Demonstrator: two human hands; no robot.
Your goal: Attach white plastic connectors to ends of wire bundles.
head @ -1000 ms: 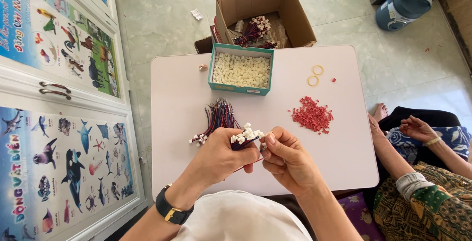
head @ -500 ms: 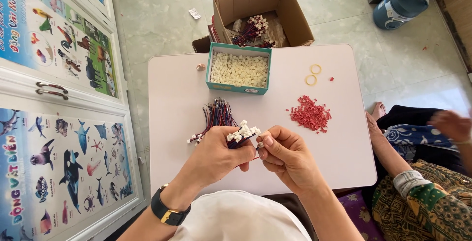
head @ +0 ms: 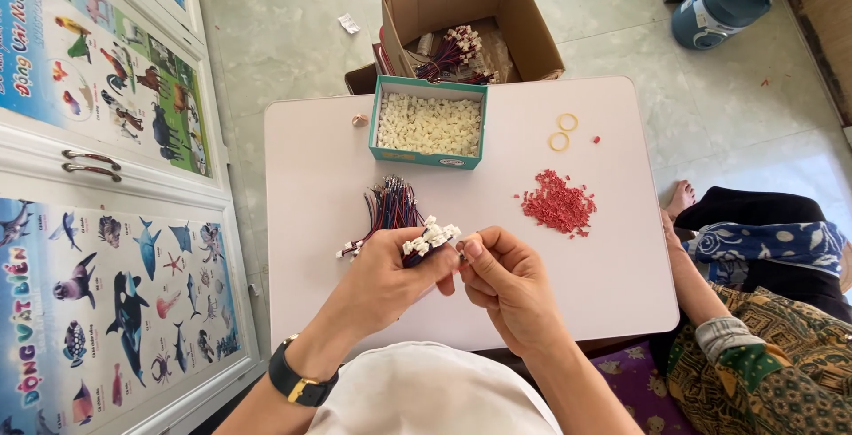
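While both hands still pinch the connectors, nothing else shifted.

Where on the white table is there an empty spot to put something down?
Bare patches: the table's left side, between its edge and the wire bundle; the right near corner, below the red pile; the strip between the teal box and yellow rings. Crowded: the middle front, around the left hand and right hand.
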